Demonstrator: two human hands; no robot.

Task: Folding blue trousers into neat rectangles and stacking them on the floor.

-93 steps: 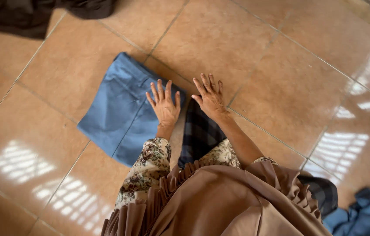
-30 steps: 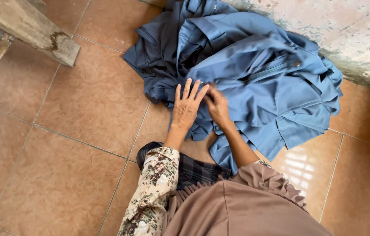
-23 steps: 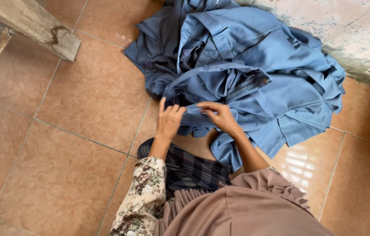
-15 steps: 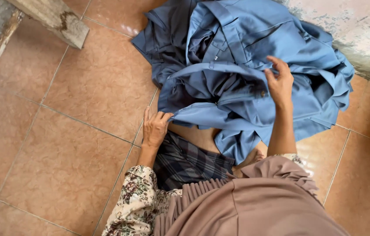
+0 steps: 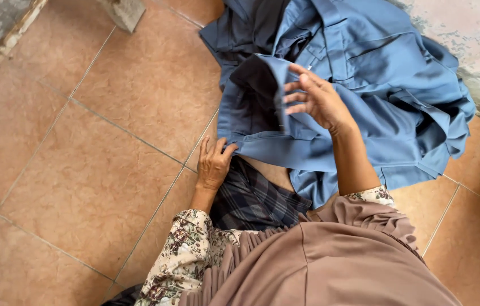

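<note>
Head view: right hand (image 5: 319,102) has now lifted a fold of the blue garment (image 5: 376,73), fingers closed on it (half a second ago it only reached), while left hand (image 5: 214,164) pinches the hem on the floor (image 5: 98,170).

Counted: two hands, left hand (image 5: 214,164) and right hand (image 5: 318,97); one heap of blue garments (image 5: 364,85); one dark checked cloth (image 5: 254,201); one concrete block (image 5: 124,11).

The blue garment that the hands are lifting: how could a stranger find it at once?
Look at the heap of blue clothes on the tiled floor by the wall. The blue garment is its nearest piece. Only this one is lifted, its edge folded back by the right hand while the left hand grips its hem.
</note>
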